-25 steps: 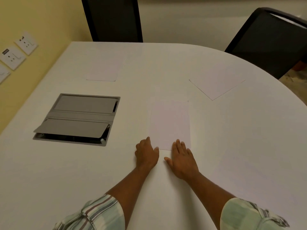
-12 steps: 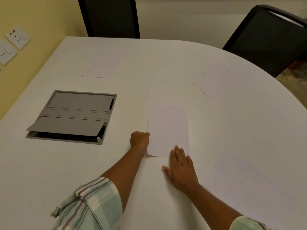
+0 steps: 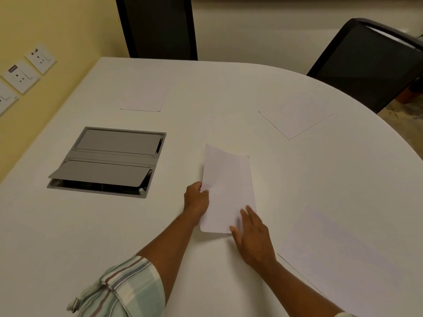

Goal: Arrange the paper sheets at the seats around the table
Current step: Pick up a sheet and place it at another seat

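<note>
White paper, one sheet (image 3: 229, 188), is pinched at its left edge by the left hand (image 3: 196, 201), thumb on top and the rest of the fingers curled under, so that side is lifted and the far corner curls up off the table (image 3: 68, 236). The right hand (image 3: 253, 239) is flat and loose, fingers spread a bit, fingertips (image 3: 246, 212) pressing the sheet's near right corner down. It's not gripping anything, just resting on it.

That sheet sits about mid-table, just right of the grey cable box (image 3: 107, 161) sunk into the top, whose flaps are partly up. Three more sheets lie flat on the table: one (image 3: 144, 97) at the far side in front of the black chair (image 3: 158, 28), one (image 3: 295, 117) turned at an angle near the second chair (image 3: 370, 60) on the far right, and one (image 3: 348, 252) on the near right, just beside the right forearm. They're hard to see against the white top, honestly.

Plaid sleeve (image 3: 123, 291) is rolled up on the left arm. Wall sockets (image 3: 29, 67) are on the yellow wall at left.
</note>
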Tool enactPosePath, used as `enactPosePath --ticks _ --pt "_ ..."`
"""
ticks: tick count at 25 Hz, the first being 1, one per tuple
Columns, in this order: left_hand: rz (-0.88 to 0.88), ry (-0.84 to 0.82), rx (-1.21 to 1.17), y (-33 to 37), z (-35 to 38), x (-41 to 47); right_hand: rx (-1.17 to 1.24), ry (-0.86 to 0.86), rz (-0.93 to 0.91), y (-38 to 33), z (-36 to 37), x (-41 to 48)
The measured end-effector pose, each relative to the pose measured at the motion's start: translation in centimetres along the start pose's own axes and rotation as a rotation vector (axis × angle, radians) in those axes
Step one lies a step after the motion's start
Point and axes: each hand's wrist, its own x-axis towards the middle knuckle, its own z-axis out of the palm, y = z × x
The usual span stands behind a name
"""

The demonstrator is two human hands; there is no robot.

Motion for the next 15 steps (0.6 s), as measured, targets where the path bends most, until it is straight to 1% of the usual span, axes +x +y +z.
enactPosePath --ticks 3,6,10,12,15 --pt "0.038 -0.037 -0.1 -1.1 -1.8 -2.0 0.202 0.139 0.135 -1.2 -1.8 0.5" --pt "0.038 -0.073 -0.222 -2.3 -3.9 -4.0 0.385 0.202 0.252 -2.3 -3.4 0.5" --pt "0.03 -0.102 -0.287 -4.7 -7.4 -6.9 0.595 0.303 0.311 -4.2 -4.1 -0.6" --pt "0.01 -0.077 -0.285 -6.5 -9.6 -8.4 0.626 0.324 0.318 -5.7 -3.5 -1.6" --pt "-0.038 -0.028 -0.281 -9.2 -12.8 -10.1 0.606 0.296 0.294 -7.8 -1.7 -3.3"
